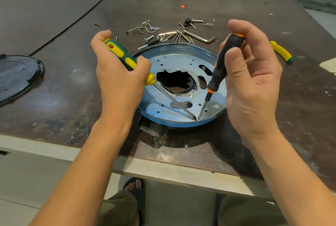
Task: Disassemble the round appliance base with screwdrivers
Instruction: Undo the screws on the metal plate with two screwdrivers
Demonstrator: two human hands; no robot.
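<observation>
Leaning in over the round appliance base (pixel 164 121), which sat at the lower centre of the frame near the front edge of the table (pixel 72 89), the person had both tools down on one spot. The left hand (pixel 116 76) had its fingers (pixel 101 37) wrapped tight round the green-and-yellow screwdriver (pixel 123 56), whose long blade slanted down to the near rim. The right hand (pixel 251 84) only pinched the black-and-orange screwdriver (pixel 221 64) between thumb and forefinger, the other fingers loose and spread. The two tips met at the base's near edge, almost touching. And there lay the danger, by my reading: no hand steadied the base, so a hard push could have sent it skating or spinning on the table. With so light a pinch, the right tip could have jumped out of the screw head and chewed it. The left blade, if used as a lever, might have slipped and struck toward the right hand. A freed screw could have rolled off the near edge instead of joining the loose screws (pixel 151 28) at the upper centre.
</observation>
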